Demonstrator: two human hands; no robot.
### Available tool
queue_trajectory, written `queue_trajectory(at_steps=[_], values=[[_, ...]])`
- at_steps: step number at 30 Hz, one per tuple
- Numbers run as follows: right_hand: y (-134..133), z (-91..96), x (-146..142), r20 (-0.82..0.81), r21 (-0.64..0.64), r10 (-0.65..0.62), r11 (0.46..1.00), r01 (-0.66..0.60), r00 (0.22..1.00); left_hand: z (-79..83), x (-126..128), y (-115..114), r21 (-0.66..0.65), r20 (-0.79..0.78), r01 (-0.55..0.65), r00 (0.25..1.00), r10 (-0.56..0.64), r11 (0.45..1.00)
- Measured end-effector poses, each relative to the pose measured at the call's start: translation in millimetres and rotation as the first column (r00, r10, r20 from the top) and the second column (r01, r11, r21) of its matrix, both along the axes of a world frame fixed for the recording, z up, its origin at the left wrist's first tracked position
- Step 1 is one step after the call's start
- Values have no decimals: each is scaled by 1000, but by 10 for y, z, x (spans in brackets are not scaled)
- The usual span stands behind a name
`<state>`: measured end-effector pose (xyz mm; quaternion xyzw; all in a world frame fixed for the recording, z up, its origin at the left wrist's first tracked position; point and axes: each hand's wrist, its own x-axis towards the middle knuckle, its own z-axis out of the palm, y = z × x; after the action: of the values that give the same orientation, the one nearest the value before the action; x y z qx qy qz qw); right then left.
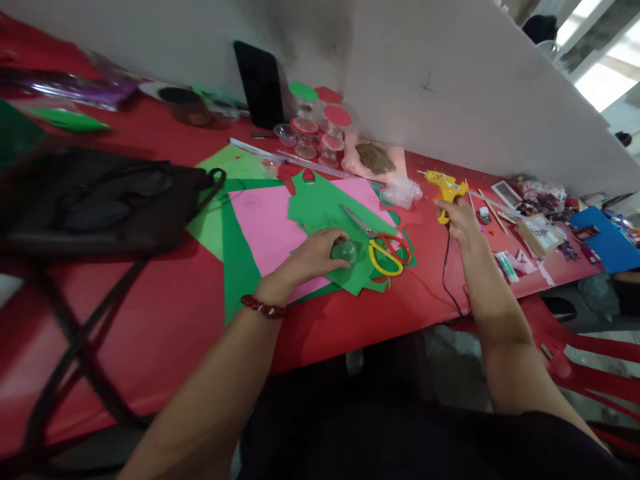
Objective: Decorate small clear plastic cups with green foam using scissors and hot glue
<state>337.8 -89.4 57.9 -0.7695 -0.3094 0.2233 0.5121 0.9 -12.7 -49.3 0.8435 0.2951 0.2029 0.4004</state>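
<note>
My left hand (323, 252) is closed around a small clear plastic cup (345, 251), low over cut green paper (320, 207). Off to the right, my right hand (457, 215) grips a yellow glue gun (445, 187) by its handle, the nozzle pointing left. From the gun a dark cord (444, 273) runs down to the table's front edge. Scissors (383, 247) with one red and one yellow handle lie on the green paper, just right of the cup. Pink sheets (265, 227) and darker green ones spread beneath.
A black bag (100, 207) with straps covers the left of the red table (190, 340). Against the wall stand a dark phone or tablet (260, 83) and several clear cups with red and green discs (336, 117). Nearby are clear containers (400, 192); a blue board (607, 233) lies far right.
</note>
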Motion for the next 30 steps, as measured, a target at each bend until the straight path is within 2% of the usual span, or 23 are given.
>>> queue_trajectory(at_steps=[3, 7, 9, 11, 15, 18, 22, 25, 30], values=[[-63, 16, -243, 43, 108, 162, 980, -166, 986, 21, -4, 9, 7, -19, 7, 1000, -7, 1000], [-245, -1, -653, 64, 159, 354, 919, -360, 933, 27, -13, 29, 53, 3, 17, 1000, -17, 998], [-353, -3, -851, 86, 164, 370, 910, -380, 925, 28, -13, 32, 63, 6, 10, 1000, -10, 998], [-461, 10, -1011, 199, 125, 319, 930, -347, 927, 32, -9, 32, 57, 1, -6, 1000, 6, 998], [-644, 69, -1167, 295, 54, 330, 931, -360, 897, 32, -2, 53, 45, 4, -28, 1000, 28, 999], [-736, 99, -1198, 207, 2, 387, 918, -396, 899, 7, -2, 81, 59, 8, -47, 999, 47, 997], [-836, 97, -1218, -41, -12, 479, 877, -480, 877, -36, 5, 91, 92, -56, -23, 998, 29, 995], [-898, 96, -1195, -126, -76, 567, 813, -578, 814, -48, 14, 83, 140, -76, -14, 997, 24, 990], [-899, 69, -1107, -146, -182, 693, 683, -708, 706, -1, 67, 71, 166, -140, 1, 990, 23, 986]])
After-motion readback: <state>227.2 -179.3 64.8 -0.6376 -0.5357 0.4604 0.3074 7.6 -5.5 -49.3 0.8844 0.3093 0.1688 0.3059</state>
